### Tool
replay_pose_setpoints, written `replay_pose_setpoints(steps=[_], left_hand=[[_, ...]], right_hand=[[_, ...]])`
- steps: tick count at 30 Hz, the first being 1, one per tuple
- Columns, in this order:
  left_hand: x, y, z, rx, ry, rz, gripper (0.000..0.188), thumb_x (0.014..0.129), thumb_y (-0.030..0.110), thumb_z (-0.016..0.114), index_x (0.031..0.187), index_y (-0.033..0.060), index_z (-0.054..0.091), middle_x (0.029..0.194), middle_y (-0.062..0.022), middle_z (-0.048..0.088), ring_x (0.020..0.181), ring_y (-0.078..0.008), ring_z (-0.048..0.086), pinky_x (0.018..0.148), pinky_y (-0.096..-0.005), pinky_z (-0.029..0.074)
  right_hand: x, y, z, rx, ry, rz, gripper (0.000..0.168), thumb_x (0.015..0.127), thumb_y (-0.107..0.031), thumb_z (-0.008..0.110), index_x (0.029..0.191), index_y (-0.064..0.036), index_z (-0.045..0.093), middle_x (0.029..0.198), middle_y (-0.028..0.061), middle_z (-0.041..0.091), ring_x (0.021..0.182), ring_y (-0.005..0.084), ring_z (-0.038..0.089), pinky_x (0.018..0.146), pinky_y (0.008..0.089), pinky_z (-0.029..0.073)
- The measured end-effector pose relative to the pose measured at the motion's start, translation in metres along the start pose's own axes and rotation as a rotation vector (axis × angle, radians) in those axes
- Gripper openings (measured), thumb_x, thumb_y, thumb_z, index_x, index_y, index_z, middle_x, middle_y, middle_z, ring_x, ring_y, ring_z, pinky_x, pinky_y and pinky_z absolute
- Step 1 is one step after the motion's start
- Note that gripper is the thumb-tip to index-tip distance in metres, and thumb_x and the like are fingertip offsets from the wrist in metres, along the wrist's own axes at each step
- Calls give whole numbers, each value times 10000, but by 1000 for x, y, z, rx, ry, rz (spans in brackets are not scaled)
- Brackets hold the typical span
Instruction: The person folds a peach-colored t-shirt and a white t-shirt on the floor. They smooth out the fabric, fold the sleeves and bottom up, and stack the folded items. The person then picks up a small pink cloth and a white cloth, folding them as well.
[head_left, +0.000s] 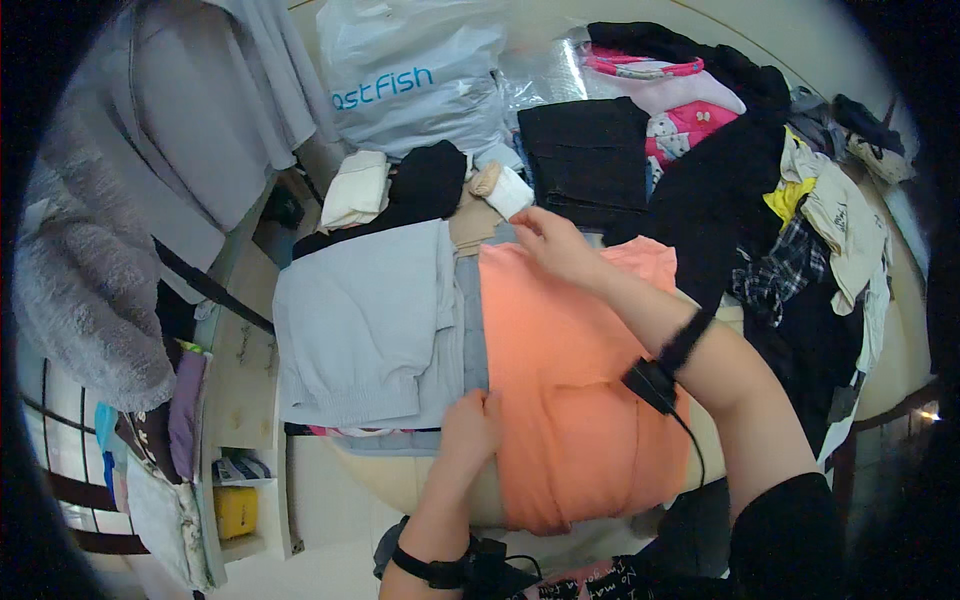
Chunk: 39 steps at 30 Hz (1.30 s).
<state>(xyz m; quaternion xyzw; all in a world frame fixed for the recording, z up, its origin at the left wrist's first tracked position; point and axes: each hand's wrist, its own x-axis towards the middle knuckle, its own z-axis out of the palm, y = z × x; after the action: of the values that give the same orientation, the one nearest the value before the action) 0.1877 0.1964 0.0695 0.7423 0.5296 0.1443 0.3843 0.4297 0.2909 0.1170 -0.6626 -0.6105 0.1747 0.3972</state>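
An orange garment (585, 390) lies spread lengthwise before me, its lower end draping over the near edge of the cream seat. My left hand (471, 433) has its fingers curled at the garment's left edge, pinching the cloth. Over the upper part of the garment is my right hand (553, 244), its fingertips close to a small rolled white-and-beige item (510, 191); whether it grips anything is hidden. Left of the orange cloth, a folded light grey garment (360, 330) with a ribbed edge rests on a stack of clothes.
Behind the stack are folded white cloth (358, 187), a black bundle (427, 180), folded black trousers (585, 154) and a white plastic bag (412, 82). Black clothing (697, 195) and a cream shirt (844, 217) are heaped right. An open-fronted cabinet (247, 390) stands left, below hanging grey clothes (195, 112).
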Motion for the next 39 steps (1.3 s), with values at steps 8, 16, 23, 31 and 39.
replay_pose_setpoints(steps=[8, 16, 23, 31, 39], left_hand=[[1, -13, 3, -33, -123, 60, 321, 821, 269, 605, 786, -50, 594, 675, -157, 618, 568, -222, 597, 538, -359, 462], [-16, -15, 6, -243, -40, -58, 261, 776, 202, 686, 843, -6, 543, 627, -65, 584, 551, -130, 556, 477, -262, 446], [-40, 38, 17, 77, 281, 197, 426, 692, 393, 738, 781, 29, 533, 719, -148, 617, 685, -308, 615, 616, -392, 480], [-53, 28, 20, 153, -138, 359, 328, 701, 320, 730, 790, 40, 583, 687, -119, 605, 659, -276, 607, 595, -376, 469], [-84, -21, -16, 161, -182, 80, 307, 728, 295, 698, 668, 4, 616, 606, -139, 597, 563, -252, 578, 556, -348, 457]], right_hand=[[-195, -14, -20, -629, -429, -340, 633, 866, -330, 512, 1385, -46, 286, 1438, 182, 260, 1320, 338, 272, 1053, 512, 235], [-254, -12, -61, -549, -201, -83, 599, 804, -244, 587, 1318, -27, 370, 1386, 210, 326, 1296, 332, 314, 1052, 461, 269], [-246, 12, -82, -87, 189, 473, 413, 792, -211, 585, 1119, 25, 494, 1035, 235, 569, 980, 354, 560, 855, 402, 444], [-241, 19, -52, 40, 260, 474, 371, 803, -126, 576, 1125, 13, 456, 813, 180, 603, 739, 304, 599, 678, 395, 474], [-308, -43, -17, 150, 134, 342, 274, 831, -128, 571, 1055, 26, 538, 803, 156, 632, 749, 265, 620, 691, 348, 487]])
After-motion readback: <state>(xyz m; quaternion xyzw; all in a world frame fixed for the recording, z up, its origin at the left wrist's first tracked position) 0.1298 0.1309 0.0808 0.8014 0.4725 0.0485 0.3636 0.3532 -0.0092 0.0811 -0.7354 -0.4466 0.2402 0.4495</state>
